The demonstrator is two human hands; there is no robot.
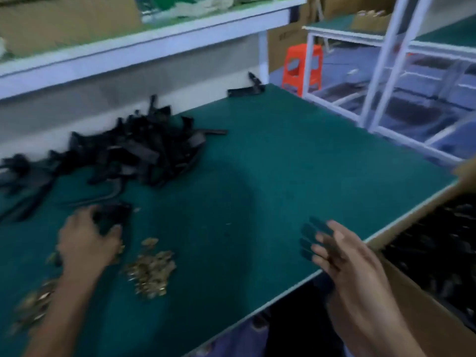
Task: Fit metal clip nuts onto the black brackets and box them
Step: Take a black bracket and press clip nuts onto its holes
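Now it's boxing on the right, reloading on the left.
Lower right of the frame, the right hand has its fingers wrapped round a bunch of brackets, their dark ends fanning past the fingertips, right at the green table edge and just beside the cardboard box. Blur hides whether clips are on them. Lower left, the left hand curls over a single bracket lying on the table, with the heap of brackets behind and the clip nuts just beside. Next call, I'd say: swing the bunch right over the box and let go, then lift the new bracket toward a clip.
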